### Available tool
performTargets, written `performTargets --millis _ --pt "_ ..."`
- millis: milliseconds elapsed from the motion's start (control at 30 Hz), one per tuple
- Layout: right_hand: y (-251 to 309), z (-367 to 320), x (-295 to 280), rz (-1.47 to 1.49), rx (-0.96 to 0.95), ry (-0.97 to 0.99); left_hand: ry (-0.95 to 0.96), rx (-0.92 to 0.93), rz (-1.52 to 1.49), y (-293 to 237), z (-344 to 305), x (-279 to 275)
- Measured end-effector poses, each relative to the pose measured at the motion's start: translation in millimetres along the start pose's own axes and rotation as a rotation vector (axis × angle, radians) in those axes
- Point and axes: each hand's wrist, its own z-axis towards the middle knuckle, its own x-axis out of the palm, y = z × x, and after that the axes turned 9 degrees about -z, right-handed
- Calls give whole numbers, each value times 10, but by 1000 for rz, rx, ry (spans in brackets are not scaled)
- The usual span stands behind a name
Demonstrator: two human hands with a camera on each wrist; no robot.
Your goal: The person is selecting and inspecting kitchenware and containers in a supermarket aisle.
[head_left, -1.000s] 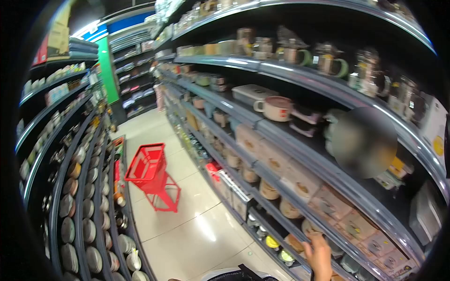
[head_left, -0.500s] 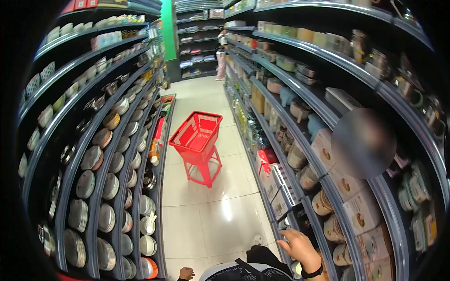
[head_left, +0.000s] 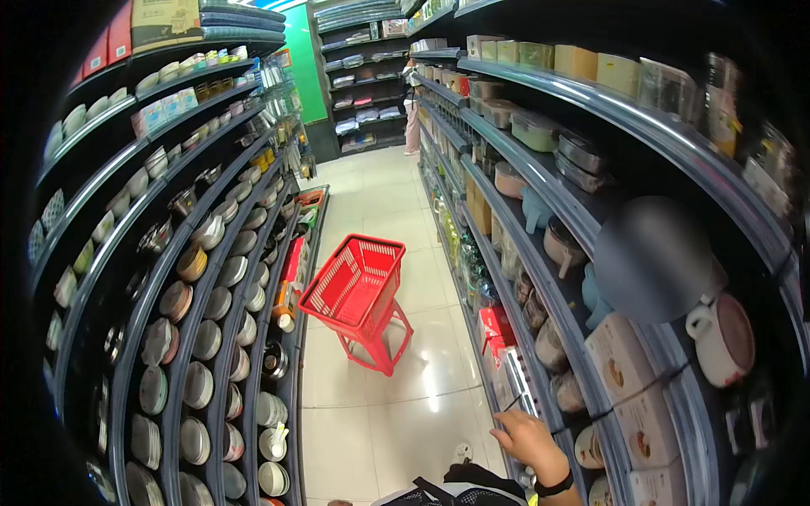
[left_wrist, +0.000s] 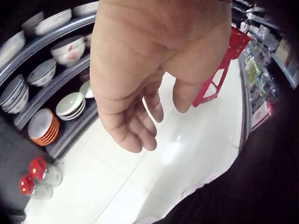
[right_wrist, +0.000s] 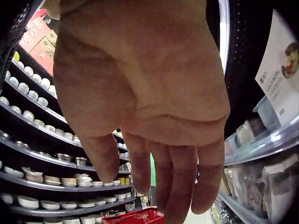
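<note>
Red basket (head_left: 381, 308) on red stand (head_left: 384, 363), mid-aisle

Basket stands between left shelves (head_left: 171, 413) and right shelves (head_left: 607, 101), well apart from both sets of fingers. Left hand (left_wrist: 145, 70): grip relaxed, fingers loosely bent, thumb apart; orange bowls (left_wrist: 44, 127) and red-lidded jars (left_wrist: 38, 165) off to left. Right hand (head_left: 533, 445): grip loose, fingers extended, partly spread, near right shelves; contact unclear. Boxes (head_left: 645, 434) and pink-topped mug (head_left: 724, 341) further right. Far end: person (head_left: 412, 126), pink trousers.
</note>
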Motion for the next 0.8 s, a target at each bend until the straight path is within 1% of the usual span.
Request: performTargets --millis 33,67,100,133,167,200,233,267,300,333,367,400,433,467,500,567,600,633,667,700,767,800 --pt "-125 168 -33 11 -2 -16 -3 22 0 -174 90 59" --pt "-242 310 -51 10 -27 -73 -6 40 -1 -344 118 109" --pt "-348 450 -90 19 -35 -66 -11 51 -3 -448 132 145" --pt "-440 593 -133 -19 -26 -60 -6 114 -26 -762 345 208" --pt "-519 719 -162 -55 -19 -47 -39 337 101 -948 493 344" --pt "-603 828 -164 -55 -39 -55 -47 431 134 -1095 689 457" --pt "-647 906 -178 -43 -56 -27 -58 406 112 -1362 606 607" --pt "-672 958 -214 -32 -45 -45 -69 498 156 -1444 704 690" --pt "-684 1017 -258 -27 -34 -70 -89 474 244 -1674 560 770" --pt "-695 1056 -282 -8 -9 -41 -91 437 233 -1762 533 809" --pt "-721 1098 -286 -12 -33 -40 -94 409 221 -1838 635 822" --pt "-756 1120 -276 13 17 12 -106 412 206 -1890 711 821" --pt "-783 1137 -257 42 73 67 -86 282 218 -1877 768 789" --pt "-802 1139 -239 -5 106 99 -62 149 234 -1798 827 728" --pt "-814 1140 -219 -1 103 101 -79 106 318 -1662 989 672" --pt "-871 1162 -173 -20 96 -21 -62 101 425 -1659 1114 596" --pt "-938 1191 -125 0 141 -21 -57 99 421 -1722 1210 595" --pt "-977 1237 -109 -6 143 -15 -40 35 340 -1794 1283 578" --pt "-999 1283 -108 4 252 34 -21 -31 261 -1860 1357 575" --pt "-1033 1324 -97 14 361 82 -14 -36 260 -1968 1484 596" --pt "-1090 1503 -59 -17 389 76 -56 145 449 -2304 1871 608" --pt "-1094 1613 -47 -116 405 137 -139 276 487 -2496 2069 646"
